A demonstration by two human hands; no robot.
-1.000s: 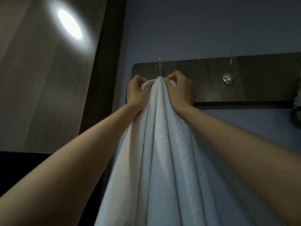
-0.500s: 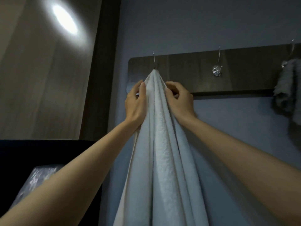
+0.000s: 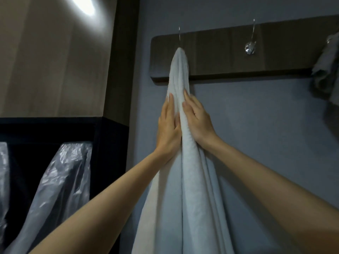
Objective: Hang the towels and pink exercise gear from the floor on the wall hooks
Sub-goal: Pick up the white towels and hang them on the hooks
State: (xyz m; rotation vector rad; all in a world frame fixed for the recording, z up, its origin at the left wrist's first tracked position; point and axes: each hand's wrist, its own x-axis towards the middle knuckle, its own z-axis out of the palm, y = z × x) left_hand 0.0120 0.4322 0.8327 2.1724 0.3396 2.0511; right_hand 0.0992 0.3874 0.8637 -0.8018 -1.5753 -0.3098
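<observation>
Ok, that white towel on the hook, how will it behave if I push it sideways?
Probably floppy: the white towel hangs from the hook in long soft folds. Likely fairly heavy, being thick and long. A push would probably swing it, not unhook it, though its seat on the hook is hidden.

Towel (image 3: 180,70) on left hook (image 3: 179,34), hands flanking

Left hand (image 3: 169,129) and right hand (image 3: 199,123) raised, flat.
</observation>
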